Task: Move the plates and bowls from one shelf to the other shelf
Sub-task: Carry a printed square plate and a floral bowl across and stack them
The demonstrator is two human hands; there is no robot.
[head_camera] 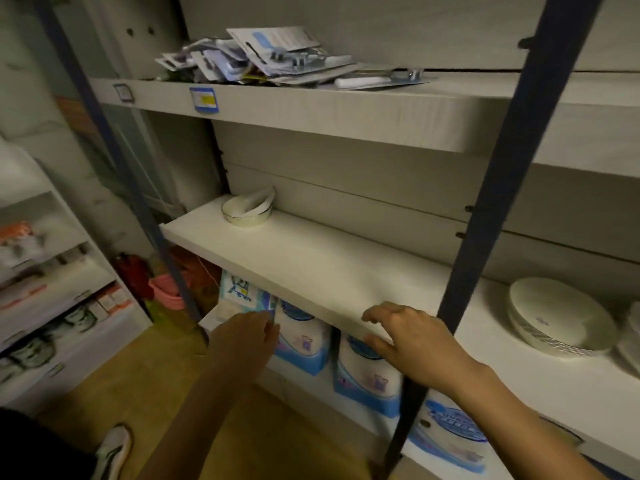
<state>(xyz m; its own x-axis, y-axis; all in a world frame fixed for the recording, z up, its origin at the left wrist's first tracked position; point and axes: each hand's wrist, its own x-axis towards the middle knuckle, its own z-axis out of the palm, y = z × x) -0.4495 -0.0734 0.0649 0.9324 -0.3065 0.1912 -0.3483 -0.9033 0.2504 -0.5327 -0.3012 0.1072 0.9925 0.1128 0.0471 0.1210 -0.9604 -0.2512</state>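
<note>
1. A white bowl [247, 211] with a second dish tilted inside it sits at the back left of the middle shelf [311, 268], well beyond both hands.
2. A stack of white plates [557, 317] rests on the same level, to the right of the right hand, past the dark post [485, 220].
3. The right hand [412, 337] is at the shelf's front edge, fingers loosely spread, holding nothing.
4. The left hand [249, 336] is lower, in front of blue-and-white packages [304, 341], open and empty.
5. Packaged goods [270, 60] lie on the upper shelf.
</note>
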